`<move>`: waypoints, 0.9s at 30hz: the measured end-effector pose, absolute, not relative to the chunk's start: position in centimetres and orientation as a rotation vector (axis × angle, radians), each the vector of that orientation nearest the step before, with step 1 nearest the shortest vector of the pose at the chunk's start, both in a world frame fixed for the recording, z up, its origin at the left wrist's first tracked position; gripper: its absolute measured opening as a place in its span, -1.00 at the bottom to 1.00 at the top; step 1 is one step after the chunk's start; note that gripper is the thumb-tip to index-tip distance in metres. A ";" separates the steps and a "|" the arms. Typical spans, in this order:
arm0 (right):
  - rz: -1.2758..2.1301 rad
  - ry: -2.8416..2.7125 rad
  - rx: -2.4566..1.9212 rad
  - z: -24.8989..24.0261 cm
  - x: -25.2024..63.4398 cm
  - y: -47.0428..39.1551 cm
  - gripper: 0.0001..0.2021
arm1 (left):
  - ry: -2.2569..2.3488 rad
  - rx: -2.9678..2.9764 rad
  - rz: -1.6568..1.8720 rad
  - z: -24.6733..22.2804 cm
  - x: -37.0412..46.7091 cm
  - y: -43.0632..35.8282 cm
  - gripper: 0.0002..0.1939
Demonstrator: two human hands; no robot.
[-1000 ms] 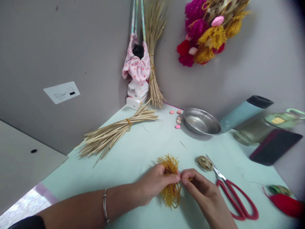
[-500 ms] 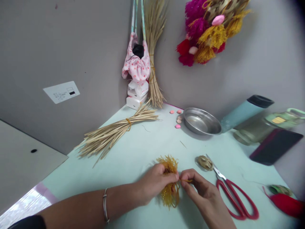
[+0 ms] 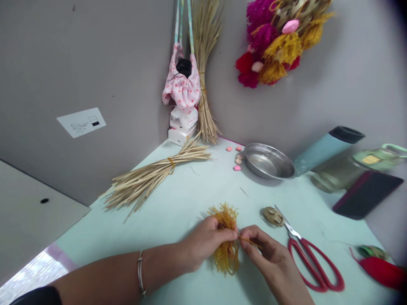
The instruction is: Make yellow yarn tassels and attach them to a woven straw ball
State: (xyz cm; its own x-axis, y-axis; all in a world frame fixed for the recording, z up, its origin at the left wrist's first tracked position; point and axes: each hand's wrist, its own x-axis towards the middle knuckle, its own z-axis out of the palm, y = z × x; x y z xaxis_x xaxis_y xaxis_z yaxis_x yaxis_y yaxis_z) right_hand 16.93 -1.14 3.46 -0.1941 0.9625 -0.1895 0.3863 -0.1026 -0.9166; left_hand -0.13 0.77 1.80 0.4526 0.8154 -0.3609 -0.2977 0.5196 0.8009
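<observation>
A golden-yellow yarn tassel (image 3: 226, 258), frayed at the top and looped at the bottom, is pinched around its middle by my left hand (image 3: 206, 241). Close beside it, my right hand (image 3: 270, 258) grips a thin yellow yarn strand (image 3: 251, 242) between thumb and fingers. That strand runs from the tassel's middle to the right fingertips, and its short end sticks out past them. Red-handled scissors (image 3: 313, 262) lie to the right of my right hand. A small woven straw piece (image 3: 273, 216) rests by the scissors' tips.
A straw bundle (image 3: 155, 171) lies at the back left. Near the wall stand a steel bowl (image 3: 269, 163), several pink beads (image 3: 237, 168), a blue tumbler (image 3: 329, 148), a bottle (image 3: 346, 169) and a dark phone (image 3: 369, 195). Red yarn (image 3: 383, 272) lies far right. Colourful tassels (image 3: 282, 51) hang above.
My right hand still pinches the strand, and a longer end now shows past its fingers. The tassel has shifted very slightly upward; my left hand stays around it.
</observation>
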 end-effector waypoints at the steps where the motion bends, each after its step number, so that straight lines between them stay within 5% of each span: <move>1: 1.296 -1.593 -1.493 3.4 17.0 -1.1 -0.78 | 0.822 0.697 0.774 1.9 -0.1 0.8 -0.82; 13: 1.515 -1.312 -1.410 3.2 16.3 -1.3 -0.78 | 0.733 0.630 0.834 1.9 0.0 0.8 -0.64; 20: 1.502 -1.187 -1.415 2.5 16.7 -1.3 -0.77 | 0.699 0.802 0.800 1.8 0.1 0.6 -0.71; 27: 0.889 -1.736 -1.382 3.4 17.5 -1.7 -0.93 | 0.862 0.716 0.759 1.8 0.1 0.5 -0.82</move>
